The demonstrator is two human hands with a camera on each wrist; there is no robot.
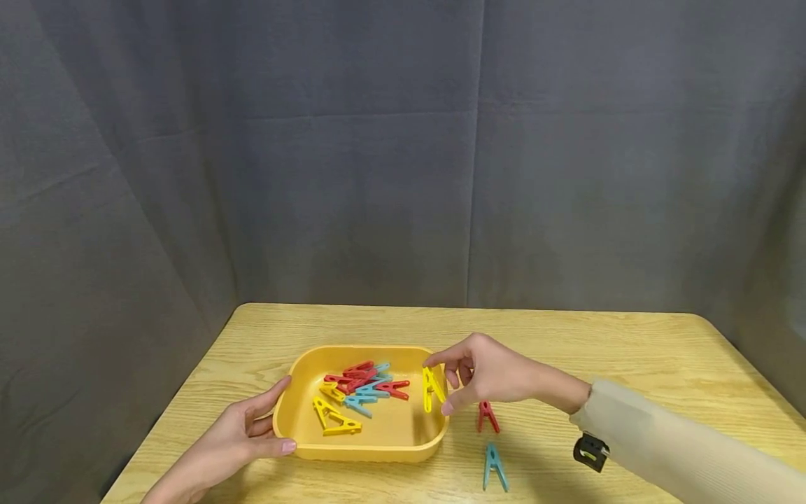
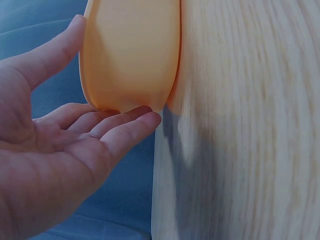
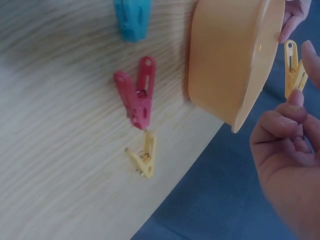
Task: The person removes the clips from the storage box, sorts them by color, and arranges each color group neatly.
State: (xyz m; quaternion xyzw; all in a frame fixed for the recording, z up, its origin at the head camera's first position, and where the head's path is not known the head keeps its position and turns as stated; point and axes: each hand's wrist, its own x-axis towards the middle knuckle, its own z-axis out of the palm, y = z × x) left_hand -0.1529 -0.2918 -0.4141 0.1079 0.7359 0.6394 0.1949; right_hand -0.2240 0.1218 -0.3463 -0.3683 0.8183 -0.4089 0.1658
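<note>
Right hand grip clamped on yellow peg, thumb and forefinger pinching it just above tray's right rim. Left hand flat, fingers straight against yellow tray near corner, steadying. Best carry peg clear over rim before easing pinch, tray held firm. Red peg, blue peg lie on table just right of tray.

Yellow clothespin upright over the right rim of yellow tray
</note>
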